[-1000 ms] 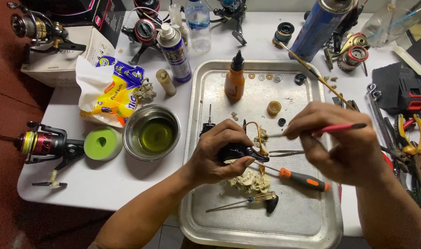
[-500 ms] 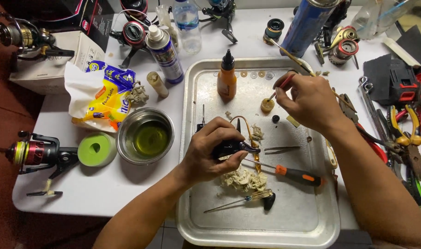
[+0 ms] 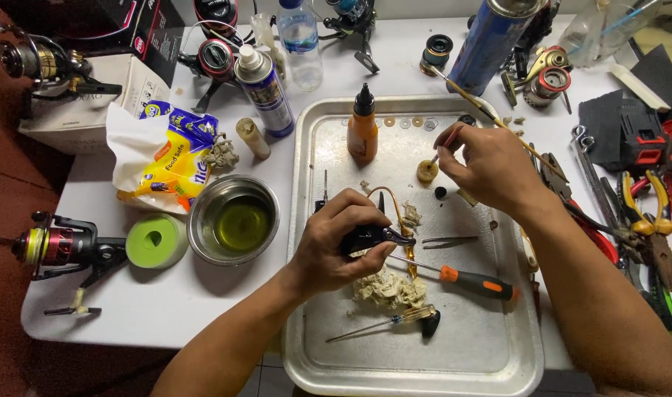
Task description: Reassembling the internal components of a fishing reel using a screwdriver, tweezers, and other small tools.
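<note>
Left hand (image 3: 341, 239) fingers wrapped tight around a black reel part (image 3: 370, 237), holding it just above the metal tray (image 3: 314, 140) centre, probably so drips and small bits land in the tray. Right hand (image 3: 490, 167) pinches a thin red-handled brush (image 3: 445, 143), tip dipped into a small yellow pot (image 3: 426, 170) further back on the tray. Under the part: one wad of dirty tissue (image 3: 390, 288), one orange-handled screwdriver (image 3: 468, 279), one tweezers (image 3: 448, 240). One orange dropper bottle (image 3: 362, 126) upright at the tray's back. Left of the tray, on the table: one steel bowl (image 3: 233, 220) of greenish liquid, one green tape roll (image 3: 155, 240), one red-and-black spinning reel (image 3: 60, 246).
</note>
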